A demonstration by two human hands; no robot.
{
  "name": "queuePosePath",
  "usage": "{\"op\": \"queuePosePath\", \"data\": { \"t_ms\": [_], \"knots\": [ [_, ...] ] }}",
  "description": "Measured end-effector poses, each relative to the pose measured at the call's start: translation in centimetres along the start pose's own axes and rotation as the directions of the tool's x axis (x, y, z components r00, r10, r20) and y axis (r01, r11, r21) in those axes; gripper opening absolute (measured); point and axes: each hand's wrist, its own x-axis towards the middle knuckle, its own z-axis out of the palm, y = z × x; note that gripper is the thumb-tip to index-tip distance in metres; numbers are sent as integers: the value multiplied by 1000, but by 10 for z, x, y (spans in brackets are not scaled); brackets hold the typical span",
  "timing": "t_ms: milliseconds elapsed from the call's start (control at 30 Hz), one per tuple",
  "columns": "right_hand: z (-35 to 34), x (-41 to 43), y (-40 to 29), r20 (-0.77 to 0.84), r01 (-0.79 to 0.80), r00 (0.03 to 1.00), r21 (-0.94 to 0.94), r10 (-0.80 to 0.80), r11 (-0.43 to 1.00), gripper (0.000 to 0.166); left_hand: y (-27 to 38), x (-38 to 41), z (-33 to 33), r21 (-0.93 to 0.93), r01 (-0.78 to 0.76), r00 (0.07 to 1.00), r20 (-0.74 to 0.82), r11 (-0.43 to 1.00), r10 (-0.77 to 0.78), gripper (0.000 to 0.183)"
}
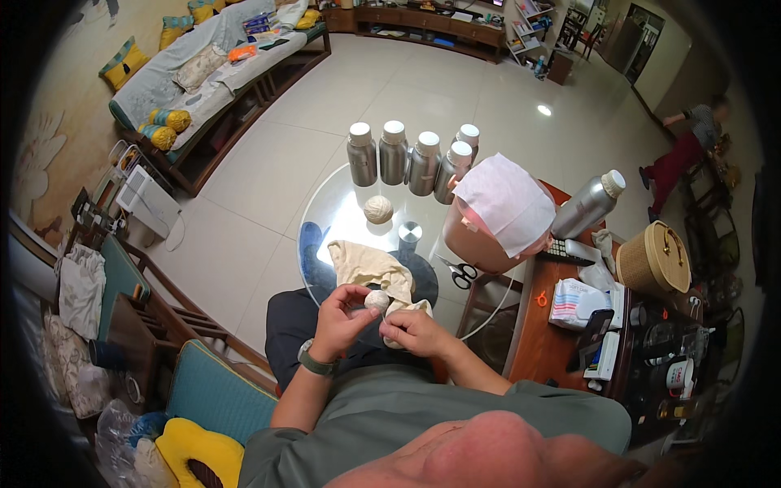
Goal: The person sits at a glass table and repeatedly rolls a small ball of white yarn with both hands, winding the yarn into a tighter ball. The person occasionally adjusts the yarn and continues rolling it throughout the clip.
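Observation:
In my left hand (pixel 345 320) is a small ball of cream yarn (pixel 376 301), held between thumb and fingers. My right hand (pixel 416 331) is just right of it, thumb and forefinger pinched on a thin strand of yarn (pixel 383 316) at the ball. Beneath and beyond both hands, a crumpled cream cloth (pixel 372 266) lies on the round glass table (pixel 310 210). A larger ball of cream yarn (pixel 378 210) rests farther back on the glass. Black-handled scissors (pixel 464 276) lie at the table's right side, near a small round metal-topped object (pixel 410 232).
Several metal bottles with white caps (pixel 393 152) stand along the table's far edge. A pinkish container (pixel 464 241) under a white cloth (pixel 506 204) is at the right. Beyond it are a wooden table (pixel 531 341), a tilted metal bottle (pixel 583 207) and a woven basket (pixel 647 259). Another person (pixel 689 146) is far right.

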Motion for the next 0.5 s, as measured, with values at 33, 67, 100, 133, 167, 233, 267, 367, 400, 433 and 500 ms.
{"op": "queuePosePath", "data": {
  "t_ms": [33,67,100,133,167,233,267,367,400,433,500],
  "knots": [
    [-1,0,-4,55,-11,998,12,10,1000,15,-2,-1,-2,116,11,999,35,993,-16,37],
    [2,-1,-3,-39,54,998,58,-52,997,15,-4,-2,-6,231,19,997,67,973,-35,37],
    [1,0,-4,-112,51,993,33,-48,998,16,-2,-3,-6,342,24,994,95,939,-60,36],
    [-1,1,-5,-183,46,982,7,-44,999,16,1,-5,-6,359,13,982,170,933,-79,36],
    [-4,2,-6,-254,39,966,-19,-43,999,16,4,-8,-6,301,84,965,214,950,-153,37],
    [-5,2,-8,-324,17,946,-38,-29,999,15,8,-10,-6,189,231,906,316,954,-282,38],
    [-4,3,-7,-329,11,944,-35,-22,999,15,8,-9,-7,92,224,914,325,970,-242,39],
    [1,3,3,-265,-47,964,-48,33,998,15,8,-7,-9,-201,195,935,334,960,-120,41],
    [3,3,4,-224,-71,973,-54,57,996,16,9,-7,-8,-268,183,959,261,946,-111,42],
    [3,3,4,-147,-40,989,-62,31,997,16,6,-6,-8,-236,117,979,192,965,-72,42],
    [1,0,2,8,23,1000,-69,-22,997,16,-1,-1,-6,-155,-7,998,58,988,16,42]
  ]
}}
